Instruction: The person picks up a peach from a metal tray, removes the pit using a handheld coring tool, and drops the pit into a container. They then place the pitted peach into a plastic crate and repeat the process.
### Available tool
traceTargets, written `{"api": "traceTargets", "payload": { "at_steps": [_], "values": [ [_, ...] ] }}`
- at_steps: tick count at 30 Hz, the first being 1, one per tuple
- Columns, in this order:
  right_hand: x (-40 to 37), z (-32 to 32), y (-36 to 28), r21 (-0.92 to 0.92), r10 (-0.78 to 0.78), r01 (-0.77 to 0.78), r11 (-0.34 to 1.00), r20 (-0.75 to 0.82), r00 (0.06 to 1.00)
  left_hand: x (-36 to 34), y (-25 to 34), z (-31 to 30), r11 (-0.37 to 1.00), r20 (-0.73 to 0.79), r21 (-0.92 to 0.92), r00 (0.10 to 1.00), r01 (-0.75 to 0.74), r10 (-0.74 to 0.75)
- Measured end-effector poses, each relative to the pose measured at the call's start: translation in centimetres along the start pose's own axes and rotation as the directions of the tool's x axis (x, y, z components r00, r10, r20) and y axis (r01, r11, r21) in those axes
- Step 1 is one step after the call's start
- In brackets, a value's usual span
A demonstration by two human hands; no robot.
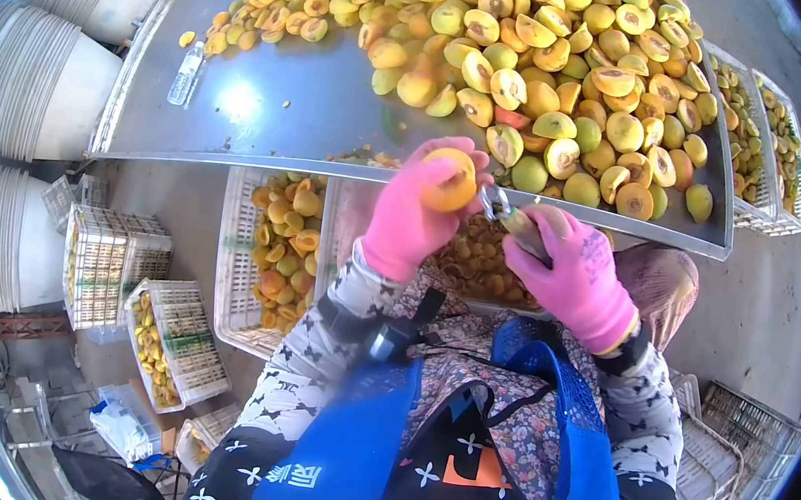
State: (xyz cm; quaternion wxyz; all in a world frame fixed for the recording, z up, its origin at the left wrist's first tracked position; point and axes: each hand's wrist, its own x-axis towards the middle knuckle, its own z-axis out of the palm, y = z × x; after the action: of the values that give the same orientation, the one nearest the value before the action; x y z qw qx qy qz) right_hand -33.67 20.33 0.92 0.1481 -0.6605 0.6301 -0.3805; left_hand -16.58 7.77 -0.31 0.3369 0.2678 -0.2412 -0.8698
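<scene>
My left hand (407, 213), in a pink glove, is closed around a yellow peach half (451, 182) just over the near edge of the metal table. In a matching pink glove, my right hand (577, 277) grips the handle of a pitting spoon (494, 203). Its looped metal head points toward the peach half, with a small gap apparent between them. Behind both hands a large heap of halved peaches (544, 58) covers much of the table, many showing a brown pit hollow. Below my hands sits a crate of brownish pits or scraps (484, 260), partly hidden by my arms.
The metal table (255, 132) has a raised rim. A plastic bottle (185, 74) lies at its left. A white crate of peach halves (229, 279) stands below the rim. Further crates (189, 344) stand left, with others (776, 206) at right. Stacked white tubs (31, 85) line the left.
</scene>
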Motion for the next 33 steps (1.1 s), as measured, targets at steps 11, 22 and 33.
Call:
{"api": "traceTargets", "payload": {
  "at_steps": [11, 22, 33],
  "values": [
    [0.1, 2.5, 0.1, -0.401, -0.098, 0.157, 0.903, 0.164, 0.982, -2.3, -1.7, -1.0, 0.402, 0.477, 0.654, 0.762, -0.640, 0.437],
    [-1.3, 5.1, -1.5, 0.155, -0.023, 0.017, 0.988, 0.035, 0.999, -2.6, -1.3, 2.3, 0.965, -0.115, 0.171, 0.969, -0.197, 0.218],
    [-1.9, 6.6, -1.7, 0.213, 0.088, -0.130, 0.968, 0.193, 0.977, -2.5, -2.4, 2.1, 0.867, -0.194, 0.383, 0.890, -0.318, 0.412]
  ]
}}
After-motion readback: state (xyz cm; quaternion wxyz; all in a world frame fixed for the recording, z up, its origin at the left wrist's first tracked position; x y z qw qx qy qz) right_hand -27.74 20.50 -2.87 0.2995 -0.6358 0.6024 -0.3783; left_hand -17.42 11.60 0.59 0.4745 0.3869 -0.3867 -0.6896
